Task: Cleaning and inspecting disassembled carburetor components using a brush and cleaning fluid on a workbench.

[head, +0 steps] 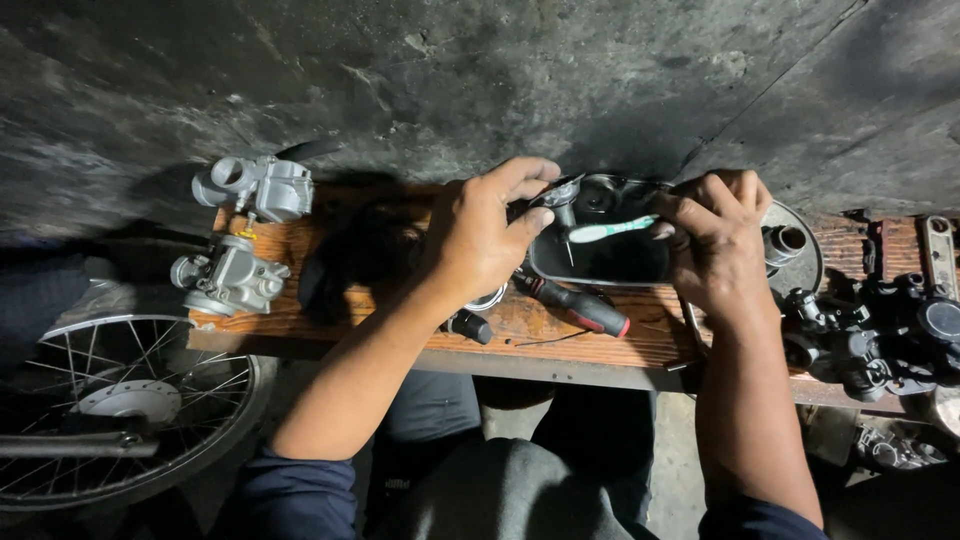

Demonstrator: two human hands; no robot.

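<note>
Over the black tray (600,262) on the wooden bench (560,335), your right hand (718,248) curls in from the tray's right edge, fingers pinched on a white-and-green toothbrush (612,231). Your left hand (487,235) arches in from the tray's left, fingertips closed on a small metal part (560,194). Both forearms reach up from below. A red-handled screwdriver (575,304) lies just below the tray. Two silver carburetors (245,230) sit well left; a spoked wheel (110,410) stands below those. A dark concrete wall (480,80) rises behind.

Screwdriver (575,305) and carburetors (235,235) crowd the bench (640,345).
</note>
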